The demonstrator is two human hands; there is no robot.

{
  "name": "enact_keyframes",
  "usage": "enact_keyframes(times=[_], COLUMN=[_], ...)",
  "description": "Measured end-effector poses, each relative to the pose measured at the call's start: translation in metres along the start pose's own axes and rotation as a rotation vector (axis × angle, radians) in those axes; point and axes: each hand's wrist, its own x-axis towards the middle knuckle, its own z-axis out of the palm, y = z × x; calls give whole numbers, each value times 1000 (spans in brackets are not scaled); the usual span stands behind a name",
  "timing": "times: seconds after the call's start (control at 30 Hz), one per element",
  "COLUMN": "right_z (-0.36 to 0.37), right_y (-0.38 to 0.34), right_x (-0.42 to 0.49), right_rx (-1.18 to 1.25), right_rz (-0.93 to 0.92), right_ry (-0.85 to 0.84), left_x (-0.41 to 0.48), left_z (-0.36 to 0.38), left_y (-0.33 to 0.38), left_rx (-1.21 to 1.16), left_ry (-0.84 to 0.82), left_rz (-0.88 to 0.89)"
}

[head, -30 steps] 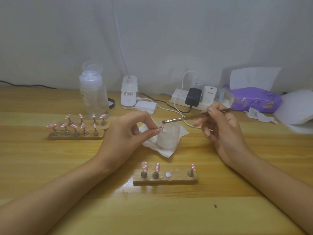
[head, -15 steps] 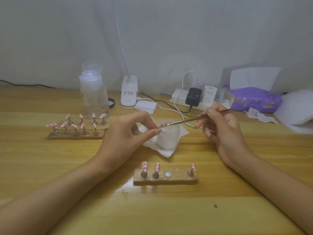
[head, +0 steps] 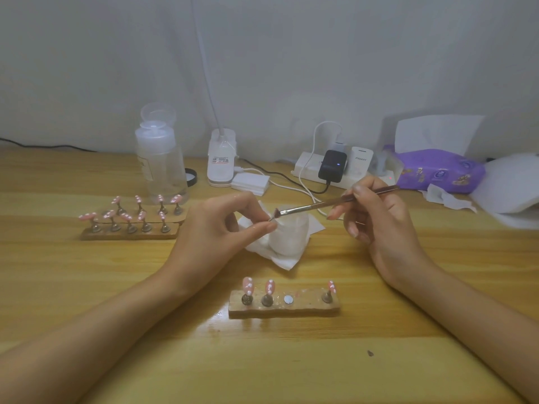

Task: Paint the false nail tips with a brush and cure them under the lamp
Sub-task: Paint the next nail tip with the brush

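One small pink false nail tip (head: 273, 216) pinched in left hand (head: 221, 228) just beside frosted white cup (head: 288, 237); thin metal brush (head: 320, 204), clamped in right hand (head: 376, 220), now lowered onto it: likely start of a stroke.

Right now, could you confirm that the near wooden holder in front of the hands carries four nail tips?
Not four: the head view shows the near wooden holder carrying three nail tips, with one bare magnet spot among them.
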Motion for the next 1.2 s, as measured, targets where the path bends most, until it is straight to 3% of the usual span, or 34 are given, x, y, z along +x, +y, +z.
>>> enact_keyframes(times=[0.6, 0.77, 1.0, 1.1, 1.2], right_z=[-2, -8, -18, -18, -15], right_y=[2, -1, -3, -5, -5], right_x=[2, 5, 13, 13, 9], right_rx=[-33, 96, 95, 201, 147], right_rz=[-4, -56, -23, -73, -152], right_ry=[33, 144, 273, 221, 98], left_x=[1, 1, 0, 0, 0], left_z=[0, 0, 0, 0, 0], left_y=[1, 0, 1, 1, 1], left_rx=[6, 22, 14, 1, 0], left_ry=[-2, -4, -3, -9, -15], left_rz=[11, 13, 19, 7, 10])
